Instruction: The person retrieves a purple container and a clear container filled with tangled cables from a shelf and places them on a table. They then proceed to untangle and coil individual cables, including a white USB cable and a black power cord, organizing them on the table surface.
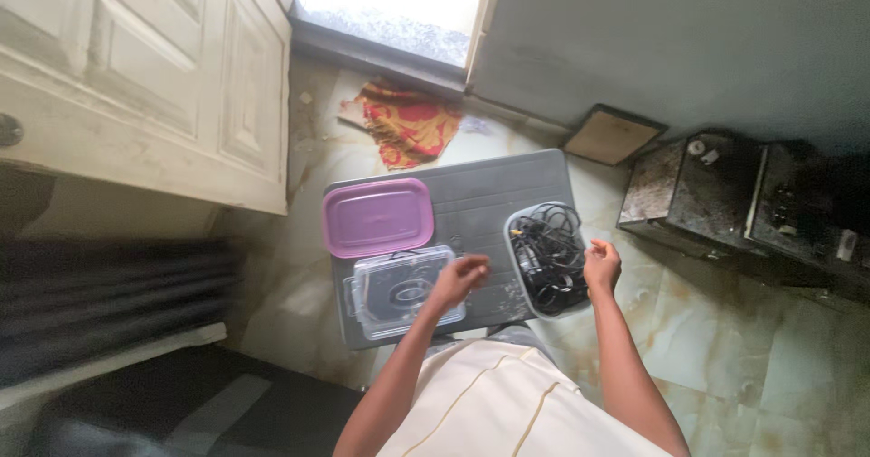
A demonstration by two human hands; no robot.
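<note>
While the left hand [459,279] hovers over the grey desk [489,190] with its fingers loosely curled around nothing, it sits just beside a clear plastic container [399,291]. A purple lid [378,216] lies touching that container's far edge. At the desk's right end, the right hand [603,265], fingers bent and empty, touches the rim of a white basket [518,267] filled with black cables [548,253].

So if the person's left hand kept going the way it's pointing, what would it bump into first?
Most likely the clear plastic container: the left hand hovers at its right edge, fingers curled toward it. Depth is hard to judge from above, so it may already be touching.
</note>
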